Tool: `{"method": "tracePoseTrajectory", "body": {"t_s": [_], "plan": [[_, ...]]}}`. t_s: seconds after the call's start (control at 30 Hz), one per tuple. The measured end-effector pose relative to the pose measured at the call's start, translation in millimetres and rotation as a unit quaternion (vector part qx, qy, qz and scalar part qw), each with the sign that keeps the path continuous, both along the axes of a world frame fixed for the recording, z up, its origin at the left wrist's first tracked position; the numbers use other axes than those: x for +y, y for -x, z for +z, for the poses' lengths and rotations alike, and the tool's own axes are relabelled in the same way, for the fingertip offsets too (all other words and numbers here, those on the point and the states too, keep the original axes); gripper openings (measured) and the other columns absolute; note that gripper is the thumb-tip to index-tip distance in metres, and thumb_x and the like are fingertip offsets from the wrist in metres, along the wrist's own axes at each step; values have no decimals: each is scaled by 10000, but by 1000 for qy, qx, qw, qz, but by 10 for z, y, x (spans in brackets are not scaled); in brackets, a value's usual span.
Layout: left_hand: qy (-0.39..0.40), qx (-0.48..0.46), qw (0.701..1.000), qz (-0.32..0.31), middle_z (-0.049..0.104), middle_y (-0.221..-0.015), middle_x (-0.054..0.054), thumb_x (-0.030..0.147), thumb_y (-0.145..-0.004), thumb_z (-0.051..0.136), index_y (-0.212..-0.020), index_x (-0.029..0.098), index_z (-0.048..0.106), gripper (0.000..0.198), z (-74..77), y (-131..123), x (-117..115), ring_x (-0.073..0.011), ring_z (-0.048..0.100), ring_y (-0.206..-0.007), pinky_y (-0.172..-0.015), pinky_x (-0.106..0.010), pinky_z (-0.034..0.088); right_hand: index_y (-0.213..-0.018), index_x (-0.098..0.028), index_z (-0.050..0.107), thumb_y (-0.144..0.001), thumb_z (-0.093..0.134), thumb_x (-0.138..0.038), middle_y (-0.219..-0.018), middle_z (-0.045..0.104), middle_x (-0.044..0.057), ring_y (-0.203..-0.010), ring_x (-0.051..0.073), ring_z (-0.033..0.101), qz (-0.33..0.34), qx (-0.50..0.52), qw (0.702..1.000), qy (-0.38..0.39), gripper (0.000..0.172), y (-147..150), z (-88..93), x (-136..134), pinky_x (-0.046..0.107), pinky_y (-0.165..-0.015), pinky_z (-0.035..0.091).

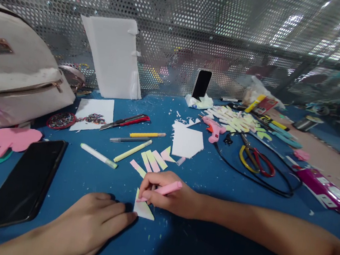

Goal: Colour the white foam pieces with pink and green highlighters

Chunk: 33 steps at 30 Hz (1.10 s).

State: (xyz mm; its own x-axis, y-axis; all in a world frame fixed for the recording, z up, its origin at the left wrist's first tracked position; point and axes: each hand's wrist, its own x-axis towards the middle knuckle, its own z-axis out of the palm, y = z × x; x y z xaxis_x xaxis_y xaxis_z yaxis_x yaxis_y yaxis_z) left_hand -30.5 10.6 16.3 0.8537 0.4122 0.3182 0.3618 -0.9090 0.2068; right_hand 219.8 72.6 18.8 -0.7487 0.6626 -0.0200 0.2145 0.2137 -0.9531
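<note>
My right hand point(164, 191) is closed around a pink marker point(170, 188), whose tip touches a small white paper piece point(144, 210) with a yellow-green edge. My left hand point(97, 222) lies on the table to the left, fingers spread slightly, one fingertip at the paper's left edge. Just beyond my right hand are several pink and yellow-green paper strips point(154, 160). A green-capped marker point(99, 156), a yellow-green marker point(132, 150), a grey marker point(130, 140) and a yellow marker point(147, 134) lie farther off.
On the left are a black phone point(21, 185) and a beige backpack point(17, 70). White paper point(187, 141) and a red cutter point(126, 122) lie ahead. To the right are a pink glue gun point(213, 130) with its cable, pliers point(255, 157) and a magenta case point(325, 189).
</note>
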Motion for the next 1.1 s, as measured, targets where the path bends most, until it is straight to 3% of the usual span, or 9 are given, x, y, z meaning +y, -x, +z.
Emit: {"method": "tracePoseTrajectory", "body": {"t_s": [0.13, 0.3, 0.47, 0.67, 0.9, 1.1], "plan": [[8, 1, 1000, -2, 637, -792, -30, 157, -1117, 113, -1250, 133, 545, 452, -21, 10, 4, -209, 559, -612, -630, -321, 443, -734, -146, 650, -958, 579, -292, -672, 690, 5, -593, 106, 605, 31, -1, 999, 19, 276, -6, -23, -3, 194, -565, 422], [4, 5, 1000, 2, 641, -808, -36, 134, -1107, 140, -1268, 128, 540, 432, -37, 19, 11, -214, 558, -622, -641, -324, 448, -887, -159, 714, -912, 653, -274, -870, 757, 26, -715, 119, 627, -11, -12, 1000, -22, 133, 5, -13, -3, 194, -620, 430], [19, 6, 1000, -3, 635, -806, -38, 147, -1107, 127, -1250, 133, 544, 441, -37, 19, 12, -218, 564, -628, -629, -324, 450, -759, -149, 684, -932, 615, -248, -734, 733, 9, -651, 110, 642, 42, -5, 999, -12, 211, -8, -8, -1, 192, -615, 432], [-4, 2, 1000, 3, 647, -808, -36, 123, -1104, 146, -1264, 122, 550, 435, -29, 17, 12, -209, 571, -622, -647, -321, 458, -866, -168, 684, -928, 643, -259, -871, 762, 18, -723, 111, 631, -16, -15, 1000, -12, 117, 6, -23, 5, 186, -620, 422], [-10, -6, 1000, 2, 643, -789, -31, 144, -1115, 109, -1237, 124, 554, 462, -20, 2, 15, -210, 557, -615, -639, -322, 444, -819, -159, 676, -921, 626, -283, -756, 719, 5, -645, 108, 601, 9, -14, 1000, 5, 168, 3, 16, -8, 192, -587, 410], [2, 3, 1000, 1, 639, -796, -34, 138, -1111, 124, -1260, 122, 549, 450, -40, 6, 17, -217, 559, -622, -629, -329, 440, -880, -165, 714, -901, 646, -291, -827, 737, 19, -706, 125, 622, 6, -33, 999, -35, 145, 7, 30, -13, 201, -624, 426]]}}
